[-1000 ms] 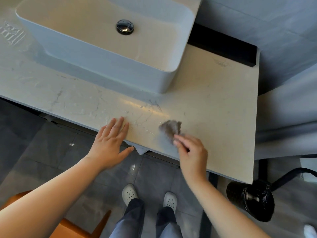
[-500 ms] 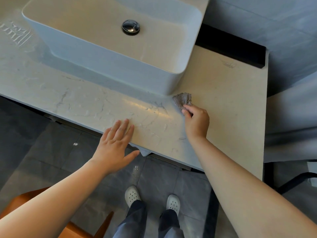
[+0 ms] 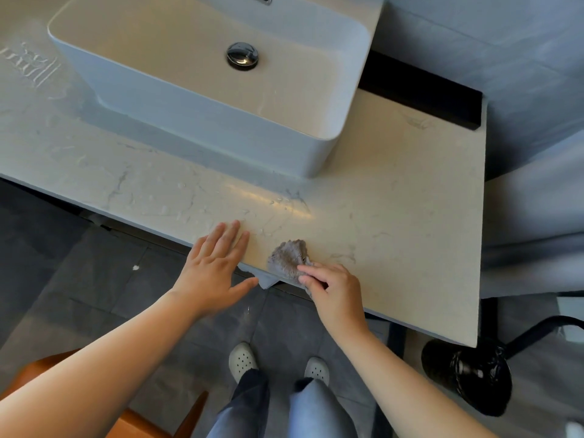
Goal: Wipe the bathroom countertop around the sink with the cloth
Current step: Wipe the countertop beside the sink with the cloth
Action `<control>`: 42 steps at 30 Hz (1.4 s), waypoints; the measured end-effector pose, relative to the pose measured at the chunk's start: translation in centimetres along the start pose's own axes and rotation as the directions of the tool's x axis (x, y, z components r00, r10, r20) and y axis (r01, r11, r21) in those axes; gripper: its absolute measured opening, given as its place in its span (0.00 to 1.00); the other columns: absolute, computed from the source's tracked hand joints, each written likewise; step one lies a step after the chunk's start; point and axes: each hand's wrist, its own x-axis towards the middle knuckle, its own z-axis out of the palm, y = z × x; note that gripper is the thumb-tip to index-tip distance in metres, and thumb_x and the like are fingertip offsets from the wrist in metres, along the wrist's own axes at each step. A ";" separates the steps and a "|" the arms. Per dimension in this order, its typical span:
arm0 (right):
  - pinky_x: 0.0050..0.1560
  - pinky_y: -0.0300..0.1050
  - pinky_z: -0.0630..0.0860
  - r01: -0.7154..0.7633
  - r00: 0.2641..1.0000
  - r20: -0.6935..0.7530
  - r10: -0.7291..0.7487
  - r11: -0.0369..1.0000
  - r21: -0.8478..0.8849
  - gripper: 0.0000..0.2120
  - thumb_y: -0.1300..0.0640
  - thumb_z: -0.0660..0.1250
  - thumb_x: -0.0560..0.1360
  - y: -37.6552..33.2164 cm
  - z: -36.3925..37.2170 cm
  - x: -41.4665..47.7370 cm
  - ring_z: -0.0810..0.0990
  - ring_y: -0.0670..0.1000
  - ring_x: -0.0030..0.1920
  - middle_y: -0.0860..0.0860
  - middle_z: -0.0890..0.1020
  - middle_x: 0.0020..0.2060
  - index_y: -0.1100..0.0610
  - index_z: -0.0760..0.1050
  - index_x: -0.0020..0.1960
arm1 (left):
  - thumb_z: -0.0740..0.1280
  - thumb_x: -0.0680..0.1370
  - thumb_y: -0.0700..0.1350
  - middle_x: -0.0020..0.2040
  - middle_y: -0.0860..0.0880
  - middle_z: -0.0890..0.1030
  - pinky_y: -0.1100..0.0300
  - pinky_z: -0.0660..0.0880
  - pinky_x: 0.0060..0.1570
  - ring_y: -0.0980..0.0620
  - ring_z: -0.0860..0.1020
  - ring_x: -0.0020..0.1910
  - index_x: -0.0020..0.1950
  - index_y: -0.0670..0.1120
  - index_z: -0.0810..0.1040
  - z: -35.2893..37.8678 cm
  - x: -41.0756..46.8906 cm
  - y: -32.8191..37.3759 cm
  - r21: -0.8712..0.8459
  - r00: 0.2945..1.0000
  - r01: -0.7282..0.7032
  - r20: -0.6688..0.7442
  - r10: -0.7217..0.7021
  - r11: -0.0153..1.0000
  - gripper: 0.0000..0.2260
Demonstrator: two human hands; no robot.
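A pale marble countertop (image 3: 395, 216) carries a white rectangular vessel sink (image 3: 202, 99) with a chrome drain (image 3: 242, 55). A crumpled grey cloth (image 3: 289, 257) lies at the counter's front edge, in front of the sink's right corner. My right hand (image 3: 331, 287) grips the cloth's near side and presses it on the stone. Just left of the cloth, my left hand (image 3: 215, 267) rests flat on the front edge with fingers spread, holding nothing. Water drops and streaks glisten on the counter beyond my left hand.
A black strip (image 3: 420, 90) runs along the counter's back at the right. A black bin bag (image 3: 467, 374) stands on the grey tiled floor below the counter's right corner. An orange stool (image 3: 94, 418) sits at the lower left. My white shoes (image 3: 243, 358) are under the edge.
My right hand has dragged the cloth from beside the sink's right corner back toward me to the front edge. My left hand has stayed flat in place.
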 end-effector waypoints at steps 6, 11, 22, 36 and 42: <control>0.54 0.32 0.70 0.060 0.988 -0.141 -0.059 0.998 -0.003 0.11 0.61 0.72 0.71 -1.5 -3.7 3.3 0.79 0.45 0.52 0.46 0.84 0.47 0.53 0.83 0.53 | 0.39 0.68 0.72 0.77 0.52 0.34 0.53 0.36 0.72 0.51 0.33 0.75 0.77 0.53 0.38 -0.6 -0.2 0.0 0.022 1.000 -0.006 0.025 0.005 1.000 0.42; 0.52 0.38 0.70 0.170 0.978 -0.096 -0.184 0.976 -0.134 0.10 0.61 0.71 0.72 -1.5 -4.0 11.7 0.79 0.54 0.53 0.53 0.85 0.48 0.55 0.83 0.52 | 0.39 0.67 0.72 0.77 0.53 0.34 0.54 0.34 0.71 0.53 0.31 0.74 0.77 0.54 0.38 -0.9 -0.2 0.5 -0.013 0.999 0.030 0.038 -0.030 0.999 0.42; 0.52 0.45 0.73 0.274 0.957 -0.040 -0.288 0.939 -0.209 0.11 0.59 0.67 0.72 1.4 -0.1 14.9 0.80 0.58 0.51 0.56 0.84 0.48 0.56 0.83 0.53 | 0.41 0.69 0.72 0.76 0.54 0.33 0.54 0.36 0.74 0.53 0.31 0.74 0.77 0.55 0.38 -0.7 -0.1 1.3 -0.064 0.993 0.110 0.041 -0.107 0.992 0.40; 0.55 0.44 0.74 0.352 0.933 -0.053 -0.357 0.932 -0.085 0.10 0.63 0.70 0.71 0.3 -1.7 14.4 0.79 0.56 0.51 0.54 0.85 0.48 0.57 0.83 0.52 | 0.46 0.72 0.71 0.77 0.57 0.40 0.56 0.35 0.72 0.55 0.35 0.75 0.78 0.54 0.49 -0.5 0.3 2.6 -0.171 0.978 0.194 -0.039 -0.203 0.966 0.38; 0.50 0.52 0.79 0.436 0.891 -0.032 -0.453 0.873 -0.217 0.11 0.63 0.68 0.71 1.6 -1.0 16.6 0.81 0.59 0.51 0.56 0.83 0.51 0.58 0.83 0.51 | 0.46 0.73 0.71 0.77 0.57 0.39 0.56 0.35 0.72 0.55 0.35 0.75 0.78 0.55 0.48 -0.7 0.3 2.4 -0.171 0.981 0.180 -0.038 -0.189 0.969 0.37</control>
